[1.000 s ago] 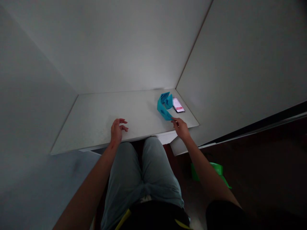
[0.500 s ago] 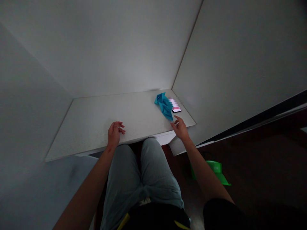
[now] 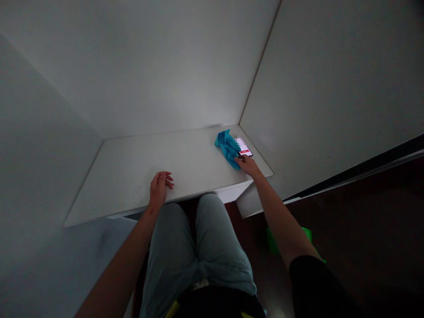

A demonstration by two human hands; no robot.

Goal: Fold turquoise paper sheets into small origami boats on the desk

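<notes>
A crumpled blue cloth [image 3: 225, 145] lies toward the right end of the white desk, partly over a lit phone [image 3: 244, 148]. My right hand [image 3: 247, 165] is at the cloth's near end, with thumb and fingers closed on its edge. The phone is just beyond those fingers, and part of its screen is blurred out. Over the desk's front edge, left of centre, my left hand [image 3: 159, 185] is held with loosely bent fingers apart and nothing in them.
The white desk [image 3: 132, 168] stands against pale walls at the back and left. A tall white panel [image 3: 331, 88] rises along its right side. Below on the right, a green plastic object [image 3: 273, 240] shows on the dark floor, partly behind my right forearm.
My right hand has moved forward from the desk's front edge onto the near end of the blue cloth and closed there. My left hand stays almost where it was.
</notes>
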